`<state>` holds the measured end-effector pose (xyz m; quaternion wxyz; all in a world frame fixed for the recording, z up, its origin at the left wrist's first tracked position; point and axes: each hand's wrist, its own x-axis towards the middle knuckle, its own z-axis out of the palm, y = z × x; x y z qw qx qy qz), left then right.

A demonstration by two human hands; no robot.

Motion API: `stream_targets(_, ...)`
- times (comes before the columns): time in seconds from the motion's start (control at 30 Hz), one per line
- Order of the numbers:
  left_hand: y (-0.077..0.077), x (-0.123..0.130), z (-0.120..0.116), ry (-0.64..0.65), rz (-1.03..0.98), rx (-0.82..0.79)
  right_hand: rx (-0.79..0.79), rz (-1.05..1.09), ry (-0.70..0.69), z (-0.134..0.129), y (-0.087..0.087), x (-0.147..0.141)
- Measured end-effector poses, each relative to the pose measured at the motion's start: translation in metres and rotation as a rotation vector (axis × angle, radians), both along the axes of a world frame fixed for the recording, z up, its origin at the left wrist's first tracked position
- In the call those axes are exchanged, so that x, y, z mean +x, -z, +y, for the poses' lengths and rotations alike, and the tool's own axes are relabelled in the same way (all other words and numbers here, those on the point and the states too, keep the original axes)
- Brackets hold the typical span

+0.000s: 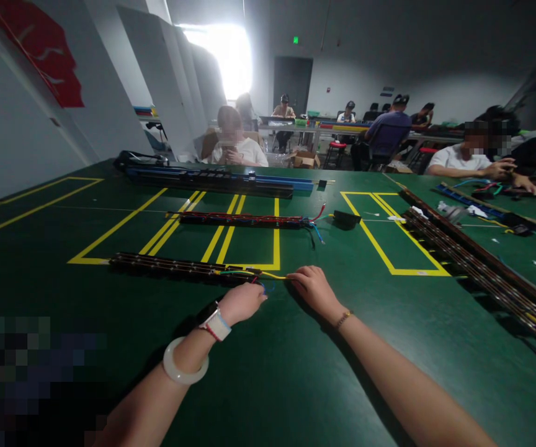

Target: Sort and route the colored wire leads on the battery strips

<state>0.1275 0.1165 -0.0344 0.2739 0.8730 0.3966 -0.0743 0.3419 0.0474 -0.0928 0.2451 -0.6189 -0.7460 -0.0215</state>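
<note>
A long, narrow black strip (pixel 170 266) with wires along it lies across the green table in front of me. At its right end, a yellow wire (pixel 272 275) stretches out to my right hand (pixel 313 287), whose fingertips pinch its tip. My left hand (pixel 244 302) is closed at the strip's right end, just below the yellow wire. A thin blue wire (pixel 268 288) curls out beside its fingertips. What the left fingers grip is hidden by the hand. A green wire (pixel 233 271) runs next to the yellow one.
Beyond lies another strip (pixel 244 220) with red and blue wires, near a small black block (pixel 346 219). A bundle of blue and black rails (pixel 212 177) lies at the far edge. Long strips (pixel 473 261) line the right side. Several people sit around the room.
</note>
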Motion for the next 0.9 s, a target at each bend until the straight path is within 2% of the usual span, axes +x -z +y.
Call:
stream_targets(0.1, -0.001, -0.003, 0.0, -0.058, -0.054, -0.199, -0.008, -0.002, 0.006, -0.001, 0.0, 0.001)
stream_targets(0.23, 0.004, -0.015, -0.002, -0.216, -0.264, -0.464, -0.016, 0.007, -0.003, -0.001, 0.0, 0.0)
stream_targets(0.37, 0.004, -0.031, -0.007, -0.462, -0.568, -0.631, -0.027, 0.022, 0.002, 0.0, -0.001, 0.0)
stream_targets(0.47, 0.0, -0.036, -0.01, -0.592, -0.752, -0.695, -0.044, 0.036, 0.005, 0.0, -0.002, -0.001)
stream_targets(0.6, -0.002, -0.03, -0.009, -0.682, -0.885, -0.664, -0.055, 0.047, 0.002, -0.001, -0.001, 0.0)
stream_targets(0.7, 0.0, -0.019, -0.006, -0.682, -0.975, -0.587, -0.065, 0.038, -0.003, -0.001, 0.0, 0.001)
stream_targets(0.8, 0.002, -0.006, -0.003, -0.562, -0.956, -0.449, -0.071, 0.048, -0.007, 0.0, 0.0, 0.002)
stream_targets(0.9, 0.004, 0.004, -0.002, -0.311, -0.751, -0.165, -0.083, 0.077, -0.005, 0.0, -0.002, 0.001)
